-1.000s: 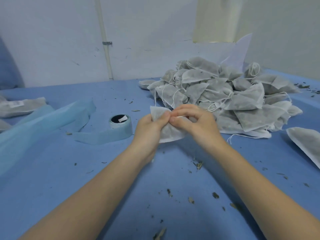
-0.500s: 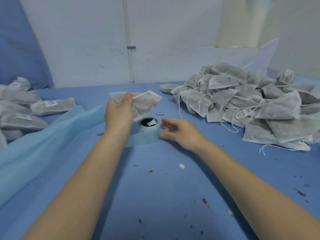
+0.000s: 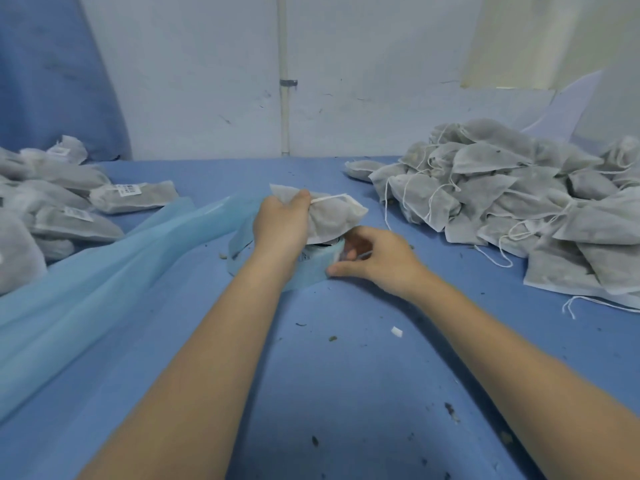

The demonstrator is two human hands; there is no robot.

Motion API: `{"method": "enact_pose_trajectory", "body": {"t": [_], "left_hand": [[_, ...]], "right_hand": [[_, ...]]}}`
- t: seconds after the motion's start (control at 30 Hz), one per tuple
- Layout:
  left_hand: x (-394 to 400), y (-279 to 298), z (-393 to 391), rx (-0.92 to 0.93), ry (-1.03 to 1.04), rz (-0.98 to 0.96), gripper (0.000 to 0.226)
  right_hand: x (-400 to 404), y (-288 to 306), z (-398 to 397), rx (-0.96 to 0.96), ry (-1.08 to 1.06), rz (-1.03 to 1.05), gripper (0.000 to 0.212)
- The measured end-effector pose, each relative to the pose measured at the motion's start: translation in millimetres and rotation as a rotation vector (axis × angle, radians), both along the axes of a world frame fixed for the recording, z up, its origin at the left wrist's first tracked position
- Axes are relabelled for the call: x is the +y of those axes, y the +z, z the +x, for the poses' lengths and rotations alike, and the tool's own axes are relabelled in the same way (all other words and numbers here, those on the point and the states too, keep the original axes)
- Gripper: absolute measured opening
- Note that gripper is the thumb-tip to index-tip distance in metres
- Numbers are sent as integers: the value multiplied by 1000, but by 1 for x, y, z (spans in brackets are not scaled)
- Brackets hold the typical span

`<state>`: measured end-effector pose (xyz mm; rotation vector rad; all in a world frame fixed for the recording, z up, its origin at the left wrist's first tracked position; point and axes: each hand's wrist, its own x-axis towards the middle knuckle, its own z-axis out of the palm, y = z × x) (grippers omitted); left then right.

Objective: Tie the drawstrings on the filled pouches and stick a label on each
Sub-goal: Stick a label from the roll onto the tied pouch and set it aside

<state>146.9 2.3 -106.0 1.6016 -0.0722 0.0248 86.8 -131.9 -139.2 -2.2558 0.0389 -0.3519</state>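
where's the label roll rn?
Head view, centre: the label roll sits on the blue table, just under the pouch gripped by the left hand, with the right hand touching its right side.

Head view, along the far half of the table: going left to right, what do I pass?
Pile of labelled pouches → loose blue backing strip → left hand gripping a tied pouch → right hand at the label roll → heap of unlabelled pouches.
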Motion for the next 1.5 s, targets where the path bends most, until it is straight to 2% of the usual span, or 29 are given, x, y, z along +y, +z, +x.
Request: {"method": "enact_pose_trajectory", "body": {"t": [0.1,0.23,0.4,0.63,0.83,0.97,1.03,1.13,1.23,1.4,1.5], "left_hand": [[-2,-3,1,-52,22,113,34],[-2,-4,2,-64,39,153,36],[-2,-5,1,-67,40,164,36],[0,-5,2,-66,0,176,37],[-2,-4,-1,-77,31,190,37],[-1,-3,-1,-66,25,178,37],[-1,-3,0,-57,7,166,37],[0,-3,-1,-49,-8,157,37],[1,-3,-1,-39,-14,139,38],[-2,-3,-3,-51,19,158,37],[-3,-3,-3,-59,37,166,35]], "right_hand": [[-2,-4,-3,-43,-50,156,35],[-9,-4,-11,2,75,236,39],[-6,-8,-8,-61,-2,240,23],[-7,-11,-3,-113,-73,236,22],[-10,-10,0,-79,-38,230,22],[-19,-7,-5,-26,94,470,17],[-19,-8,-4,-23,108,515,19],[-16,-9,2,-55,44,373,26],[-17,-5,3,-43,71,218,24],[-19,2,4,-65,40,168,21],[-18,-2,4,-98,-6,219,19]]}}
